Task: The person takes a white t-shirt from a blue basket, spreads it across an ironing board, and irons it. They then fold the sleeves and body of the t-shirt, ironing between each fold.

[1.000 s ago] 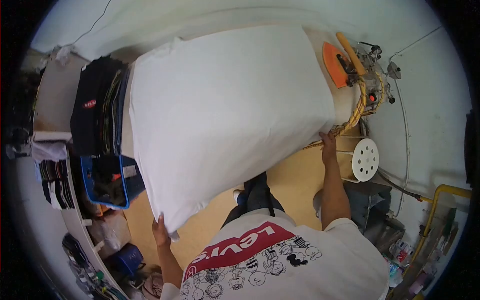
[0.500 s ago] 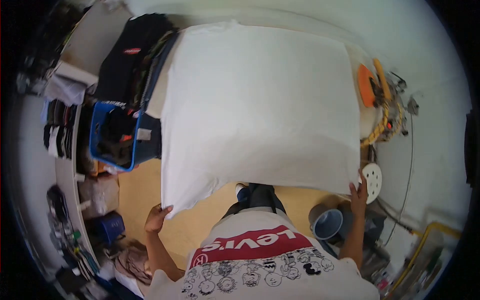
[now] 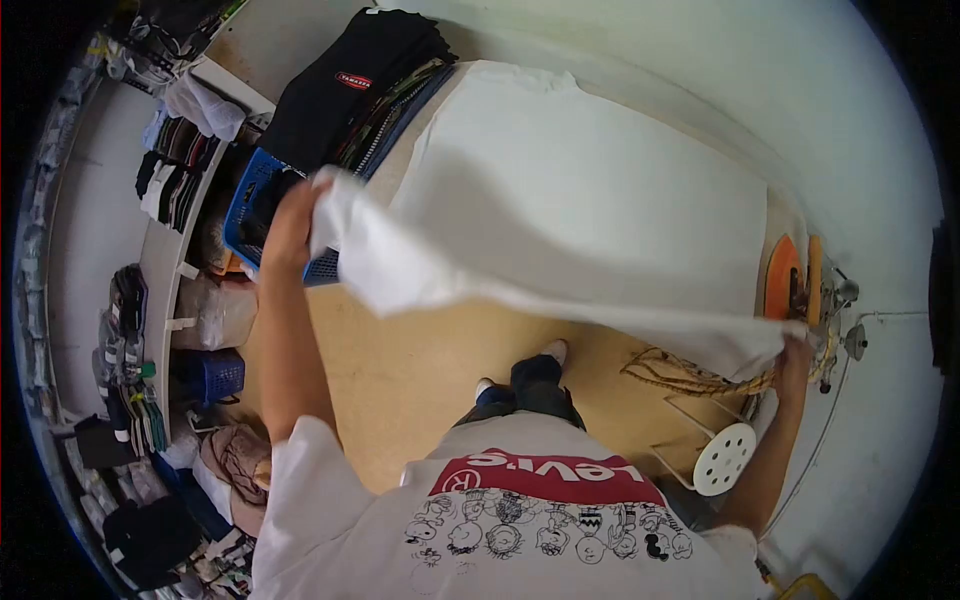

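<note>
A white cloth [image 3: 620,190] lies across the ironing table [image 3: 410,145], its far part spread flat and its near edge lifted and strung between the person's two hands. The left hand [image 3: 288,225] grips the near left corner, fingers closed over bunched fabric, with motion blur hiding the exact placing of the thumb. The right hand [image 3: 794,362] holds the near right corner, the fabric caught at its fingertips; which fingers do the pinching I cannot tell. Between the hands the lifted edge sags and folds, blurred toward the left, and a soft shadow falls on the flat part behind it. On the table's left, just beside the cloth, sits a stack of folded dark garments [image 3: 345,90], the top one black with a red label. A blue plastic basket [image 3: 243,215] stands below that stack, partly behind the left hand. At the table's right end, near the right hand, rests an orange iron [image 3: 782,280], with a yellow braided hose [image 3: 690,383] looping below the table edge. A white round stool [image 3: 724,460] with a perforated seat stands nearer, beside the right forearm.
</note>
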Available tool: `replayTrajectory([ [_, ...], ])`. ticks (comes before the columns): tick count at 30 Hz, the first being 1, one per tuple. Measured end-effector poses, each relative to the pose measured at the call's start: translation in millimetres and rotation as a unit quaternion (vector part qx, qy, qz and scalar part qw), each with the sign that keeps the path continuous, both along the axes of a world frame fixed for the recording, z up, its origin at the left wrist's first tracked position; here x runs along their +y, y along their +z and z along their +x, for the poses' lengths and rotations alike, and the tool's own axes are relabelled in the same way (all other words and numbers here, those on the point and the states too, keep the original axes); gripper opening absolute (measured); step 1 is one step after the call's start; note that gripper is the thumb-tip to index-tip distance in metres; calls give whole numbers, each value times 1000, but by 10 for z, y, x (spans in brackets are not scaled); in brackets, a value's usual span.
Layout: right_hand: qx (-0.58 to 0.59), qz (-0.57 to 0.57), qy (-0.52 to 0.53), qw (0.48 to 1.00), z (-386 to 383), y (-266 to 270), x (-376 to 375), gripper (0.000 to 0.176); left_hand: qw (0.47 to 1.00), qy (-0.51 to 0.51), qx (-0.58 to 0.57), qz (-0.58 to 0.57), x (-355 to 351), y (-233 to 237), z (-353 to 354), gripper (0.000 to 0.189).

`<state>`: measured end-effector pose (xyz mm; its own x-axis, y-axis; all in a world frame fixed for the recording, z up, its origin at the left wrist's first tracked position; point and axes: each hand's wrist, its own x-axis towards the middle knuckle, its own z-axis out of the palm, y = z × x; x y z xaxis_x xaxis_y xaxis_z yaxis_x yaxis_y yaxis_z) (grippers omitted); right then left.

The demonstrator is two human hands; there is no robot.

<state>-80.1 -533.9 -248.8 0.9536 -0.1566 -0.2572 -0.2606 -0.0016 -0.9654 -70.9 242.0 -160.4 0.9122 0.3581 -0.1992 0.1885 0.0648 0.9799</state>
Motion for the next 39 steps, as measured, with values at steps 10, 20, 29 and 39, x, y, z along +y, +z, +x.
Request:
replayTrajectory([
  [10, 201, -78, 161, 963, 270, -474, 169, 57, 838, -117, 158, 509, 298, -1529, 426, 44],
  [20, 88, -123, 98, 984, -34, -69, 186, 34, 964, -95, 109, 222, 319, -1145, 65, 16],
  [29, -185, 0, -52, 981, 2772, 1445, -443, 48, 983, 6, -181, 38, 97, 906, 2752, 14],
  [39, -252, -263, -214, 906, 2501, 2868, 161, 55, 928, -6, -371, -2, -59, 2181, 3097, 21],
])
